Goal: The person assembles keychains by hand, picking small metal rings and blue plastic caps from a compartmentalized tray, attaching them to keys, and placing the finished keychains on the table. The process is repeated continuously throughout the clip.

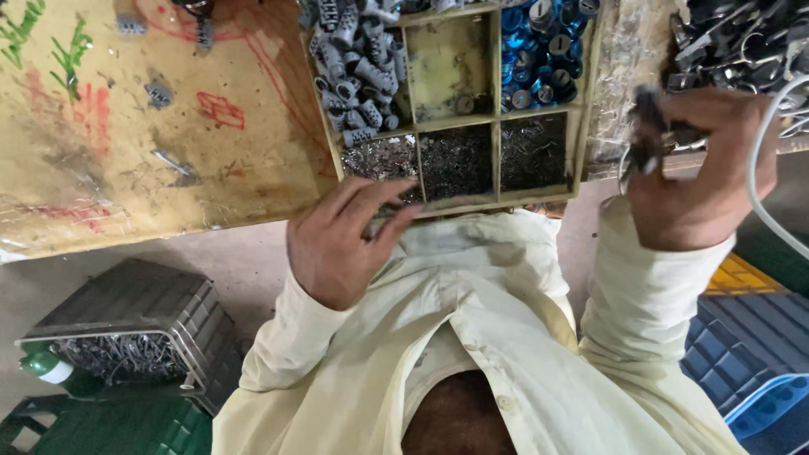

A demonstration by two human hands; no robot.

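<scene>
While the head camera looked down over the cream shirt front, the scene stood as follows:

Workbench [126,168]: a worn wooden top with red and green scribbles, a few loose grey parts lying on it toward its far edge.

Divided tray [495,101]: a wooden box of six compartments, set at the near edge of the workbench between the two hands.

Tray contents: grey ribbed plastic sleeves [358,59] in the far left compartment, blue round caps [539,46] in the far right one, the far middle one nearly bare, and fine dark metal bits [455,160] in all three near compartments.

Heap of dark metal parts [742,42]: piled at the far right corner of the workbench, just beyond the right hand.

Left hand [341,244]: at the tray's near left corner, fingers curled together, fingertips touching the rim; whether they pinched any bit could not be told.

Right hand [699,177]: raised beside the tray's right wall, closed around a small dark metal assembly [649,135] with a wire ring [628,168] hanging from it.

White cable [763,168]: curved just past the right hand.
</scene>
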